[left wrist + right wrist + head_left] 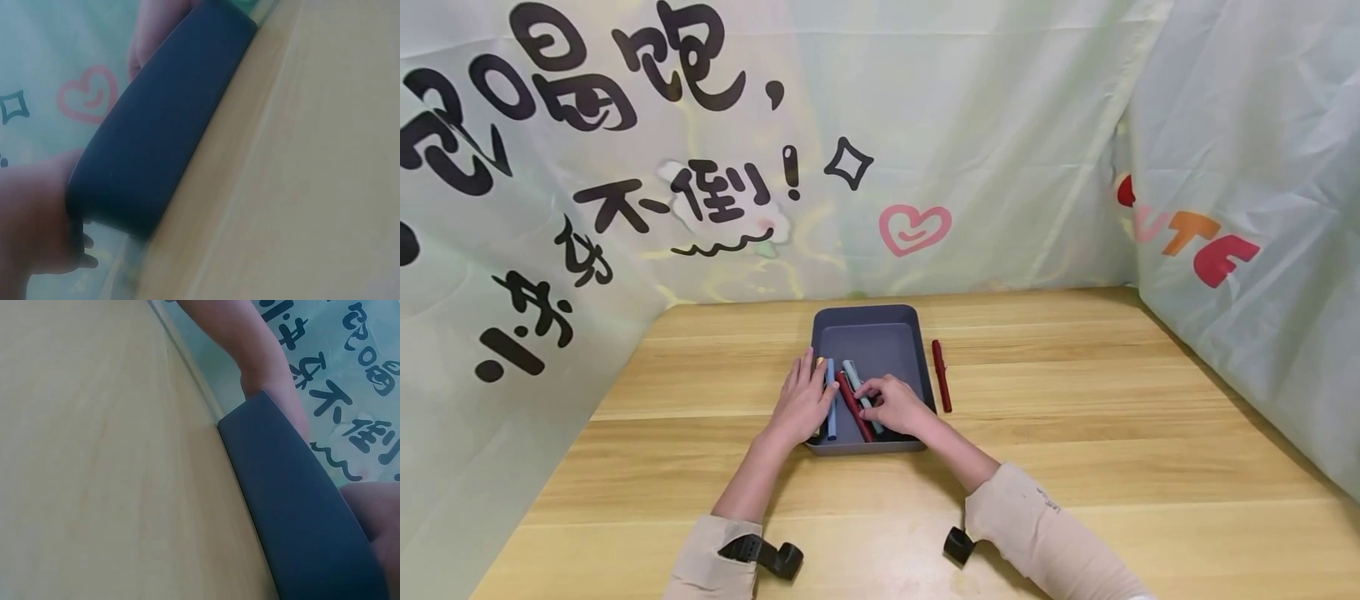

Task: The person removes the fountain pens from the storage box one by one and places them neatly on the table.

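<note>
Dark red, one slim pen (852,403) slants inside the tray (880,340).

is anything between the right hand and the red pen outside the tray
Yes, the tray's right wall stands between them: the right hand is over the tray's inside, while the red pen lies on the table.

"What hangs at 12 o'clock in the head view?"

"A pale green fabric backdrop (1000,108), printed with black Chinese characters (606,191) sweeping from 9 round to 11."

"And beside the lettering?"

"A four-pointed star outline (849,163) between 11 and 12, then a pink heart outline (914,234) with a curved line inside, at 1."

"Towards 3?"

"A creased fabric side panel (1247,125), bearing an orange letter T (1191,230) and a pinkish-red letter E (1223,260)."

"At 6?"

"A wood-grain tabletop (865,517)."
</note>
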Motion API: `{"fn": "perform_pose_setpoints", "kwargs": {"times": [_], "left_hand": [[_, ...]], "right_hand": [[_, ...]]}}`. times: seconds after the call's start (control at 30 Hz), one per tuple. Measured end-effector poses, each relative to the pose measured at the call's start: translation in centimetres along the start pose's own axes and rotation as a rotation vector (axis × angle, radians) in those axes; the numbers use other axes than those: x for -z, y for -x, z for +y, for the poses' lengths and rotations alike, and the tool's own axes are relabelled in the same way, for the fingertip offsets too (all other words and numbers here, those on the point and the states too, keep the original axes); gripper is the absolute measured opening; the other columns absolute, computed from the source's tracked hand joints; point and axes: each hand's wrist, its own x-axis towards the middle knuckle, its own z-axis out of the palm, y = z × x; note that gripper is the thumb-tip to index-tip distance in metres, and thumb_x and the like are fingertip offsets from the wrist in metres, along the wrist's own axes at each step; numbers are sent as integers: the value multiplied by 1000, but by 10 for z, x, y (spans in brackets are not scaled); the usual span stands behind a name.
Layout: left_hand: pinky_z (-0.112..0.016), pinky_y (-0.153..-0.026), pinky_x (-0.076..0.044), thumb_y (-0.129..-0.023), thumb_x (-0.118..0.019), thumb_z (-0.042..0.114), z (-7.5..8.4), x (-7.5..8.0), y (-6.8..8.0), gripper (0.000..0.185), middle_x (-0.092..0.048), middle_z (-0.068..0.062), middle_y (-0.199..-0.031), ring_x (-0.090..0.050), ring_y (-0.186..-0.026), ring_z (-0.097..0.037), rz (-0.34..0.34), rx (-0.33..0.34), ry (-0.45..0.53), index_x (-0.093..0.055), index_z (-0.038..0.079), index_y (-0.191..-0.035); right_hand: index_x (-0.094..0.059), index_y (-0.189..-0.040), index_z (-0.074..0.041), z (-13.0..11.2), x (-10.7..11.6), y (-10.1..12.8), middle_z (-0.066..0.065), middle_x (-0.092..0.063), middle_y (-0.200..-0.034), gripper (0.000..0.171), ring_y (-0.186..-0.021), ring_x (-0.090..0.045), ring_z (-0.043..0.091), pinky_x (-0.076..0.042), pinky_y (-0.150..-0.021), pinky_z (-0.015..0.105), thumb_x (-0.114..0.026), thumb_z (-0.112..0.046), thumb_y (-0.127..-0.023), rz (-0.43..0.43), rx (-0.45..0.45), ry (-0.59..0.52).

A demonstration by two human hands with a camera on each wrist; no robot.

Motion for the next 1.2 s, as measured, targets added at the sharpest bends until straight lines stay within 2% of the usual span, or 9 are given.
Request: {"fn": "perform_pose_setpoints", "kwargs": {"times": [0.4,0.63,0.8,0.9,1.0,1.2], "left_hand": [[-53,-105,-11,-99,-35,37,0,1,1,57,-1,-19,-151,-4,-135,-40,-9,8,-2,-29,-1,-142],[-53,-105,-11,-99,-34,39,1,2,1,59,-1,-19,-151,-3,-135,-40,-17,2,-8,-29,-1,-142],[-53,-105,-10,-99,-34,39,1,1,1,59,-1,-19,-151,-3,-135,-40,-16,-2,1,-29,-1,-142],[-54,-105,-10,-99,-36,38,0,1,1,58,-1,-20,-151,-3,-135,-40,-12,-2,5,-29,-1,-142],[-54,-105,-11,-99,-36,38,0,1,1,59,-1,-20,-151,-3,-135,-40,-13,-2,0,-29,-1,-142],[-54,-105,-11,-99,-36,38,2,1,0,59,-1,-20,-151,-4,-134,-41,-12,-2,-8,-29,-1,-142]], "right_hand": [[-68,-96,-10,-4,6,-1,8,-57,-96,22,-84,-55,22,-47,-65,29,-71,-1,-76,-23,-35,33],[-68,-95,-11,-3,11,0,8,-61,-100,21,-85,-57,21,-48,-63,28,-70,-1,-77,-44,-133,-102],[-67,-100,-5,-3,12,1,7,-64,-91,24,-72,-60,16,-50,-63,28,-67,2,-78,-66,-173,-271],[-66,-102,-1,-3,12,2,9,-64,-86,25,-70,-62,16,-52,-64,29,-64,5,-79,-83,-175,-353],[-65,-103,0,-2,12,2,10,-63,-84,24,-71,-62,17,-52,-66,30,-62,7,-80,-102,-186,-399],[-65,-104,0,1,14,1,10,-61,-83,23,-73,-63,18,-52,-68,31,-63,6,-82,-102,-202,-416]]}}
